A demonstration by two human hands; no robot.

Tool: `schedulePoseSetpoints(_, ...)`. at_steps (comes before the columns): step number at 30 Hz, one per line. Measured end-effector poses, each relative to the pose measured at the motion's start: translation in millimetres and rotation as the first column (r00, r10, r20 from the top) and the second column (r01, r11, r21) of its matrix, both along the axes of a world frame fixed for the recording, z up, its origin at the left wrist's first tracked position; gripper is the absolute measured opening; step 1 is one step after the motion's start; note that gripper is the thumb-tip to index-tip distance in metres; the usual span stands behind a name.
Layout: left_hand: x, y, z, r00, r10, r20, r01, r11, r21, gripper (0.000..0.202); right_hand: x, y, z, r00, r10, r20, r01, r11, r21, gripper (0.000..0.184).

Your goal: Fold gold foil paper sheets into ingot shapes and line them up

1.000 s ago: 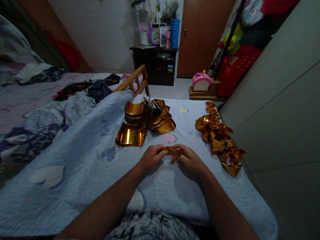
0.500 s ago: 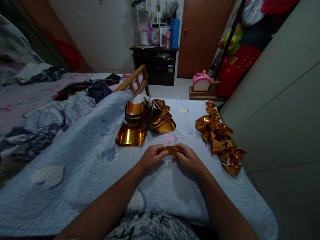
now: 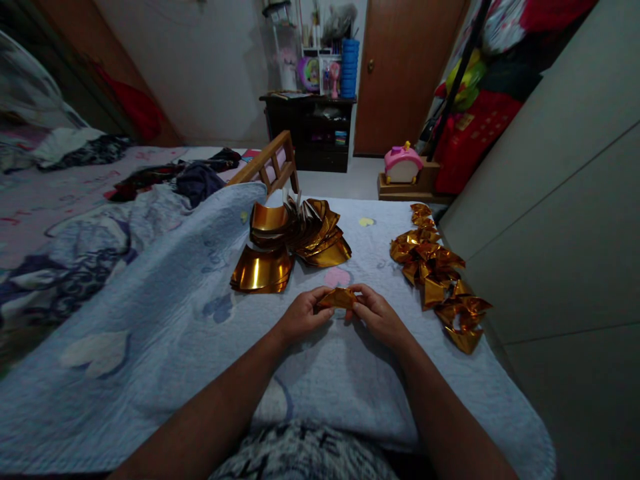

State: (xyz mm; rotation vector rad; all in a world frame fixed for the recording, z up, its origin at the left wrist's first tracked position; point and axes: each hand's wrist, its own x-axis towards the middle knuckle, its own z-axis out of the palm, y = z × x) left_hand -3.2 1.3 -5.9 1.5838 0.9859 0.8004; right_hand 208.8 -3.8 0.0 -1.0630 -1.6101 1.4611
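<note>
Gold foil paper (image 3: pixel 338 298) is pinched between the left hand (image 3: pixel 303 315) and right hand (image 3: pixel 376 315), fingers of both grasping it above the blanket (image 3: pixel 165 320), folded pieces (image 3: pixel 437 270) along its right edge.

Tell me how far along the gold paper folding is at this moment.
Looks partway. Done: a heap of folded gold pieces lies on the quilt to the right. In hand: one partly folded gold sheet, pinched between the left hand and right hand. Left: a fanned stack of unfolded gold sheets ahead, so plenty seems to remain.
</note>
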Motion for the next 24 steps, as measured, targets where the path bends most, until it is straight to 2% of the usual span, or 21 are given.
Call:
schedulePoseSetpoints(10, 1.3, -2.0, 5.6, 1.0, 0.027, -0.013, -0.027, 1.0, 0.004, 0.031, 0.5, -0.8, 1.7, 0.997, 0.011, 0.079, -0.014, 0.999, 0.043, 0.025)
schedulePoseSetpoints(17, 0.5, -1.6, 2.5, 0.999, 0.046, -0.001, -0.046, 0.999, 0.018, 0.032, -0.4, -1.2, 4.1, 0.995, 0.013, 0.095, -0.018, 0.999, 0.051, 0.027)
schedulePoseSetpoints(20, 0.8, -2.0, 1.7, 0.997, 0.063, 0.035, -0.064, 0.998, 0.019, 0.037, -1.0, -1.8, 5.8, 0.993, 0.01, 0.118, -0.017, 0.998, 0.058, 0.03)
schedulePoseSetpoints(24, 0.3, -2.8, 2.3, 0.996, 0.078, 0.038, -0.079, 0.996, 0.03, 0.055, -1.5, -1.7, 7.4, 0.991, 0.015, 0.132, -0.023, 0.998, 0.063, 0.034)
